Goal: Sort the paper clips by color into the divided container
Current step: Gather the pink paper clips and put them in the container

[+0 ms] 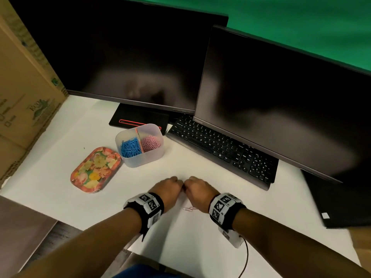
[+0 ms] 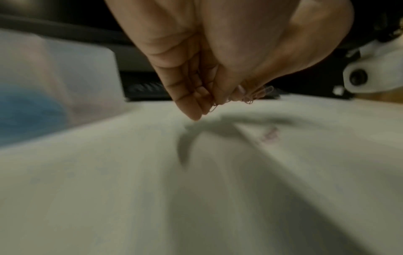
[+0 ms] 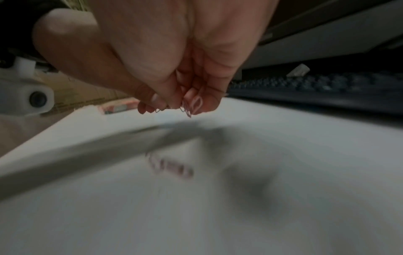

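A translucent divided container [image 1: 144,160] stands on the white table, with blue paper clips [image 1: 130,148] in its left half and pink paper clips [image 1: 151,143] in its right half. My left hand [image 1: 170,187] and right hand [image 1: 195,189] meet knuckle to knuckle in front of it, just above the table. In the wrist views my left hand [image 2: 209,103] and right hand [image 3: 185,107] each pinch a small tangle of pink clips [image 3: 193,105] with curled fingers. A few more pink clips [image 1: 189,209] lie on the table under my right wrist.
A floral tin tray [image 1: 96,169] lies left of the container. A black keyboard [image 1: 220,149] and two dark monitors [image 1: 130,57] fill the back and right. A cardboard box [image 1: 24,97] stands at the left. The table's front edge [image 1: 60,219] runs near my left forearm.
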### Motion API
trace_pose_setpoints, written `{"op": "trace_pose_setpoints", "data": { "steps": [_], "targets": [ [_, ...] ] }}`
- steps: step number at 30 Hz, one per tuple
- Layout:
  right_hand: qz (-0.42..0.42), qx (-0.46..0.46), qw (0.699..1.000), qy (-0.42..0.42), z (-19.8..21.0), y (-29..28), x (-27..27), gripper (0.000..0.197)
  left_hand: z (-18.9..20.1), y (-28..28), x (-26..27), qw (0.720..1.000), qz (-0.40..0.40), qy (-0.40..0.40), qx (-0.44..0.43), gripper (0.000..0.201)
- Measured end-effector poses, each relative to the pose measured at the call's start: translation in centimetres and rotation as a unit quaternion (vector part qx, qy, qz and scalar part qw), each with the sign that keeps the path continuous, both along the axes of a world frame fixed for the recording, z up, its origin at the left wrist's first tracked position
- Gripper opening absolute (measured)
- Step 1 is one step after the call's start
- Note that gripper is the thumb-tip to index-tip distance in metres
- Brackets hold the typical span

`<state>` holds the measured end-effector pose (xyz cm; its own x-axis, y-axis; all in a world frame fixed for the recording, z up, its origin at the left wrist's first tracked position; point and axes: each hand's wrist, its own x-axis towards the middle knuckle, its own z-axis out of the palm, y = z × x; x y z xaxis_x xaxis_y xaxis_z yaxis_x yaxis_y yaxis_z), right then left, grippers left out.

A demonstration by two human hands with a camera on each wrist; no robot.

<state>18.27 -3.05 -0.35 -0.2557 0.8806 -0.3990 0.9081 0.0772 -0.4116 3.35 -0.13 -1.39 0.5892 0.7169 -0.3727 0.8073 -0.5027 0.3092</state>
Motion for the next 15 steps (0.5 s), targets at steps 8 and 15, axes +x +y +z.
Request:
{"op": "trace_pose_setpoints", "data": {
  "steps": [8, 15],
  "targets": [
    [-0.019, 0.105, 0.994, 0.005, 5.8, 11.7, -5.8, 0.022, 6.9, 10.1, -5.0, 0.989, 0.09, -0.009, 0.119, 0.023],
    [-0.082, 0.059, 0.995, -0.003, 6.9, 16.0, -9.5, 0.022, 7.6, 12.9, -5.8, 0.964, 0.23, -0.111, 0.069, 0.023]
  ]
}}
